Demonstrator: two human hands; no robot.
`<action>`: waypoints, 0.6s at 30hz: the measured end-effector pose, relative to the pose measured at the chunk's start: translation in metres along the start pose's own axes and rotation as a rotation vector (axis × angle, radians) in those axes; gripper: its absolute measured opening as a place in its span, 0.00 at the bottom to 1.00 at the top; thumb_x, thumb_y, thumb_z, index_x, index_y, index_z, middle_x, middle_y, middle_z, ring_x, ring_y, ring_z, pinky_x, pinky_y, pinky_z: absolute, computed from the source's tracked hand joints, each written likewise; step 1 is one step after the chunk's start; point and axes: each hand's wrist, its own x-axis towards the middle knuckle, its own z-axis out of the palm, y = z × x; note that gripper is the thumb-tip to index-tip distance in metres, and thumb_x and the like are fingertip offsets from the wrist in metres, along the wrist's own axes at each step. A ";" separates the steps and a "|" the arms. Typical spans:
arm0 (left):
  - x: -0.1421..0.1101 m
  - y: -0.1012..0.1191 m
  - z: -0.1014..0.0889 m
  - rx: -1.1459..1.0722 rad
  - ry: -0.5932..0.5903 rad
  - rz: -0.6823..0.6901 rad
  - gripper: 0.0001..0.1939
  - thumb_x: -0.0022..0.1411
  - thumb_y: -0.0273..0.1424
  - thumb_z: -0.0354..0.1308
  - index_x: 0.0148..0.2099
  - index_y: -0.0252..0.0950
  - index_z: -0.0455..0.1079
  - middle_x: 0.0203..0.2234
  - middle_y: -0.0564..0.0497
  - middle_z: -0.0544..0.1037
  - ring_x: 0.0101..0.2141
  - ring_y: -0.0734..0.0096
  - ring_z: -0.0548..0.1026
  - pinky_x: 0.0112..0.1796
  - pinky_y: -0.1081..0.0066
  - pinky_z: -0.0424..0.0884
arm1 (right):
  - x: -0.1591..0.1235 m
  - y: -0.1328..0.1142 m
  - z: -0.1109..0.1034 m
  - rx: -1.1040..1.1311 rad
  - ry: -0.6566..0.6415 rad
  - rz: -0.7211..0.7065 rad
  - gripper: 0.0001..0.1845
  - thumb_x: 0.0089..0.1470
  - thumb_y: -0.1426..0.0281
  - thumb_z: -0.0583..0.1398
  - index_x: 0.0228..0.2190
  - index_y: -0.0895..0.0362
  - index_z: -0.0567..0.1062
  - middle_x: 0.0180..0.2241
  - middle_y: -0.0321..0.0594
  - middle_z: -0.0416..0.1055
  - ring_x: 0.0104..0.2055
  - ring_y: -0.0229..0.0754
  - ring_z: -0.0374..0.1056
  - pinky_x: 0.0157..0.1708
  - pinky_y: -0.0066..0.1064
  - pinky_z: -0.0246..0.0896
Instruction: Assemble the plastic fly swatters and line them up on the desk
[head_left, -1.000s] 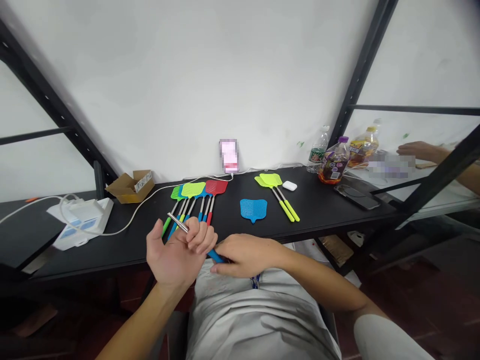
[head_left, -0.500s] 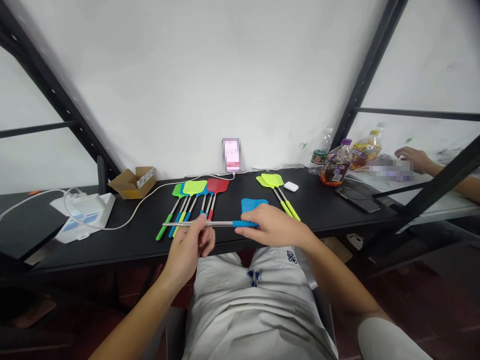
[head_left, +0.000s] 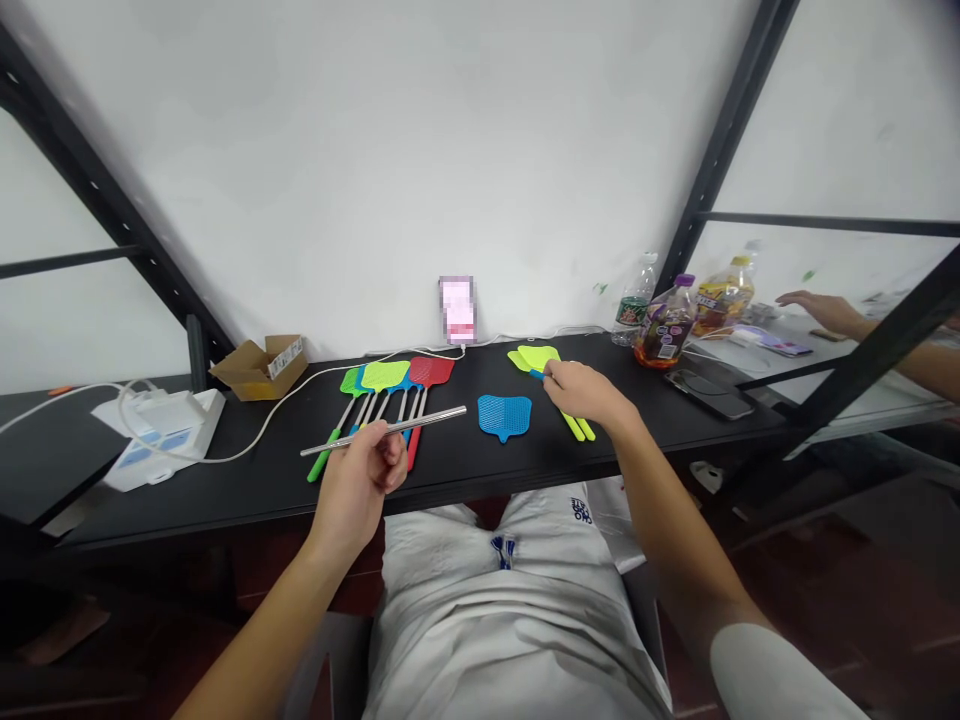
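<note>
Gripping a metal tube (head_left: 439, 415) in my left hand (head_left: 365, 473), I clasp a blue handle (head_left: 536, 374) in my right hand (head_left: 589, 393) over right-side lime flyswatters (head_left: 540, 356).

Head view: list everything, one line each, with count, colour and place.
Desk: 1, black, centre.
Metal rod: 1, silver, held left of centre.
Handle grip: 1, blue, held right of centre.
Flyswatter head: 1, blue, desk centre.
Flyswatter row: overlapping, count unclear, green, blue, lime, red, desk left.
Flyswatter pair: 2, lime, desk right.
Smartphone: 1, pinkish screen, desk back.
Cardboard box: 1, brown, back left.
Cabled device: 1, white, far left.
Cables: count unclear, white, left.
Bottles: 3, one clear, two amber, right.
Flat device: 1, dark, right end.
Metal frames: 2, black, both sides.
Co-worker's hand: 1, bare, far right.
Clothed lap: 1, white, bottom.
Left hand: 1, bare, on rod.
Right hand: 1, bare, on grip.
</note>
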 end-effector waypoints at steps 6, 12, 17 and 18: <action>0.007 -0.013 -0.008 0.096 -0.046 0.026 0.15 0.64 0.34 0.58 0.26 0.34 0.67 0.22 0.53 0.68 0.19 0.79 0.62 0.20 0.74 0.55 | 0.021 0.006 0.024 -0.032 0.021 0.040 0.09 0.62 0.68 0.56 0.42 0.57 0.73 0.46 0.51 0.76 0.45 0.52 0.72 0.33 0.34 0.54; 0.011 -0.020 -0.015 0.128 -0.100 0.056 0.13 0.64 0.32 0.58 0.27 0.35 0.69 0.24 0.52 0.70 0.21 0.77 0.64 0.21 0.74 0.56 | 0.028 0.007 0.038 -0.010 0.047 0.067 0.16 0.58 0.63 0.61 0.47 0.56 0.74 0.46 0.49 0.77 0.46 0.52 0.72 0.34 0.33 0.56; 0.010 -0.019 -0.014 0.156 -0.122 0.057 0.13 0.65 0.32 0.57 0.27 0.35 0.69 0.24 0.54 0.70 0.20 0.78 0.64 0.22 0.73 0.56 | 0.033 0.005 0.044 0.002 0.068 0.085 0.16 0.60 0.63 0.61 0.46 0.58 0.75 0.44 0.50 0.78 0.45 0.52 0.73 0.35 0.34 0.58; 0.010 -0.019 -0.014 0.166 -0.121 0.055 0.13 0.65 0.33 0.57 0.27 0.35 0.69 0.24 0.54 0.70 0.20 0.78 0.64 0.21 0.73 0.56 | 0.032 0.004 0.043 0.007 0.080 0.089 0.15 0.61 0.63 0.60 0.46 0.58 0.75 0.43 0.49 0.78 0.46 0.52 0.73 0.36 0.34 0.58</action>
